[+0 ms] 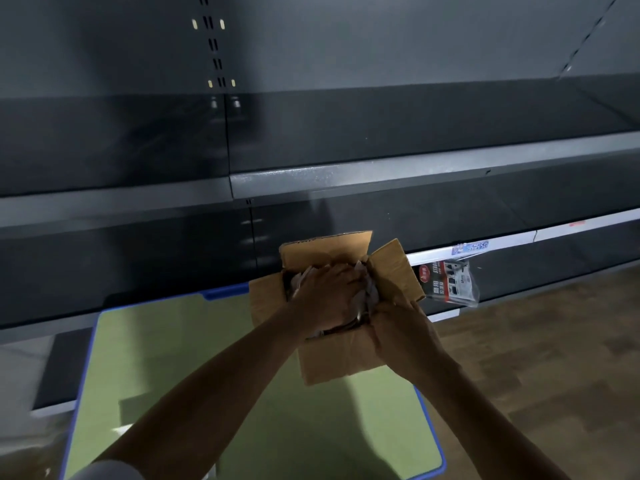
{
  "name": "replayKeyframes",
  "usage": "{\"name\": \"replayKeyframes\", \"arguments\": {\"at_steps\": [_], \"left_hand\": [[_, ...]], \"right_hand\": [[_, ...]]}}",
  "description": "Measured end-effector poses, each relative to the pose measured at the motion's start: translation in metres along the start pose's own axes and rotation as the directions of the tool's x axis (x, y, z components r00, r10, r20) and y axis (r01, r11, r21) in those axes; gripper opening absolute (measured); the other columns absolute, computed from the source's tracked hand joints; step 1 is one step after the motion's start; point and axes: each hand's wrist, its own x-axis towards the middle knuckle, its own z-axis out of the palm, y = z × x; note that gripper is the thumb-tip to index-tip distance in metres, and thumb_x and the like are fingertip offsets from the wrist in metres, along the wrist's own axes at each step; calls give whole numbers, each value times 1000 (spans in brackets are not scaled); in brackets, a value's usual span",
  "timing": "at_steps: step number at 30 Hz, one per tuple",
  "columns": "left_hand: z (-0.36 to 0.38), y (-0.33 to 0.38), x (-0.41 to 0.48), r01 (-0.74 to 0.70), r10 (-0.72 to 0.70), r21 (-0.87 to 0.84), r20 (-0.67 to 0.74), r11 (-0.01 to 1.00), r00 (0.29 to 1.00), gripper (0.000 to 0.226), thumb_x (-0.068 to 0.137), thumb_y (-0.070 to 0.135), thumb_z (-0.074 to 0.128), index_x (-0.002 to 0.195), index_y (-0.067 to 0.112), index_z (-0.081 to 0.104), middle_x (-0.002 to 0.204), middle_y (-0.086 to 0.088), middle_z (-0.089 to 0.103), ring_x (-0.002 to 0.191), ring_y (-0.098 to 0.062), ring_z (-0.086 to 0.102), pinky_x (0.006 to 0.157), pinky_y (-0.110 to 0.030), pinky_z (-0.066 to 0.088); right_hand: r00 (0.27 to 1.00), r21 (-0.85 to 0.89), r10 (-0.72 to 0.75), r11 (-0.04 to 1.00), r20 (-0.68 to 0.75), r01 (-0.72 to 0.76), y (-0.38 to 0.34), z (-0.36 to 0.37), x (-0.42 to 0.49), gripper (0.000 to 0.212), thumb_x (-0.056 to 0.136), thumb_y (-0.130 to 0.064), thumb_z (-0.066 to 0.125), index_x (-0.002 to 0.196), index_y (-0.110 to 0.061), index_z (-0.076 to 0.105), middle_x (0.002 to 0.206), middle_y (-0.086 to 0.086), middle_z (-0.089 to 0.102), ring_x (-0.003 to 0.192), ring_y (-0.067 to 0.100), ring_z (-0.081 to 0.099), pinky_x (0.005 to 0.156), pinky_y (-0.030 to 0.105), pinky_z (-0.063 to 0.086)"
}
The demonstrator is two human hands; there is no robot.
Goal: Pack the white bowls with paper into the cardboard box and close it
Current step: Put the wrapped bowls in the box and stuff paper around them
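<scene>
In box (pixel 333 359) | left hand (pixel 328 299) flat on paper (pixel 372 294) | right hand (pixel 398 328) alongside

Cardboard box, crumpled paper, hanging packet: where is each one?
cardboard box (pixel 332 360), head view, on its near side wall.
paper (pixel 373 295), head view, on a crumpled part inside the box.
packet (pixel 450 282), head view, on its printed front.

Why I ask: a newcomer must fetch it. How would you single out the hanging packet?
Find the dark shelving behind the green-topped table. Just right of the open cardboard box, under the white price rail, hangs a clear packet with a red-and-black card; nothing else hangs there.
</scene>
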Motion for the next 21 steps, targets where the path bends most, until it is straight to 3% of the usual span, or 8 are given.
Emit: {"name": "replayKeyframes", "arguments": {"at_steps": [2, 4, 7, 11, 13, 15, 18, 21], "left_hand": [[0, 0, 0, 4, -4, -1, -5, 1000, 1000, 49, 90, 30, 55, 138, 27, 50, 146, 7, 45, 135, -19, 39, 104, -44, 36], [-2, 0, -2, -25, 26, 6, -35, 1000, 999, 48, 85, 20, 62, 133, 24, 56, 142, 5, 50, 132, -21, 44, 99, -46, 41], [-2, -1, -2, -49, 51, 31, -72, 998, 996, 44, 78, 17, 67, 122, 22, 64, 130, 1, 60, 119, -23, 54, 87, -45, 51], [3, 0, 3, -25, 28, 54, -58, 998, 998, 40, 86, 30, 57, 125, 21, 61, 130, 1, 60, 118, -21, 55, 94, -45, 48], [4, 1, 5, -10, 13, 58, -45, 998, 999, 41, 89, 36, 53, 126, 22, 60, 132, 2, 59, 119, -21, 54, 97, -45, 46], [2, 3, 5, -18, 21, 68, -40, 998, 999, 39, 92, 39, 48, 125, 23, 61, 130, 2, 59, 119, -21, 53, 98, -43, 44], [-2, 5, 4, -28, 31, 48, -69, 998, 997, 38, 96, 38, 40, 125, 21, 58, 128, 0, 58, 120, -22, 51, 98, -42, 41], [0, 4, 4, 5, -2, 45, -61, 999, 998, 41, 94, 43, 35, 127, 24, 51, 126, 0, 58, 119, -22, 52, 94, -44, 44]], "right_hand": [[999, 109, 21, 994, -39, -17, 6, 3, -3, 61, 87, -21, 48, 147, -15, 38, 123, 5, 64, 96, 28, 66, 72, 33, 58], [997, 147, 10, 989, -70, 0, 5, -2, -10, 56, 85, -14, 56, 140, -21, 48, 124, 2, 65, 96, 27, 67, 70, 33, 58], [999, 93, -33, 995, 3, 33, 3, -9, -11, 40, 80, -11, 57, 118, -24, 65, 116, 1, 67, 105, 24, 62, 76, 30, 54], [992, 97, -45, 995, 114, 34, 12, 14, 12, 68, 80, -15, 56, 145, -11, 36, 147, 15, 41, 101, 30, 63, 72, 27, 53], [989, 191, -90, 979, 120, 66, 14, 12, 16, 72, 82, -15, 57, 149, -19, 29, 151, 14, 35, 112, 33, 60, 82, 32, 56], [982, 221, -179, 962, 58, 162, 21, 11, 13, 64, 82, -8, 53, 142, -24, 39, 151, 11, 37, 128, 30, 50, 94, 33, 53], [980, 162, -197, 969, 37, 188, 28, 6, 8, 47, 77, -3, 51, 118, -23, 58, 137, 3, 52, 125, 27, 53, 89, 36, 53], [969, 103, -236, 968, 75, 228, 18, 5, 9, 46, 78, 2, 52, 123, -8, 58, 147, 15, 42, 132, 30, 46, 88, 33, 54]]}}
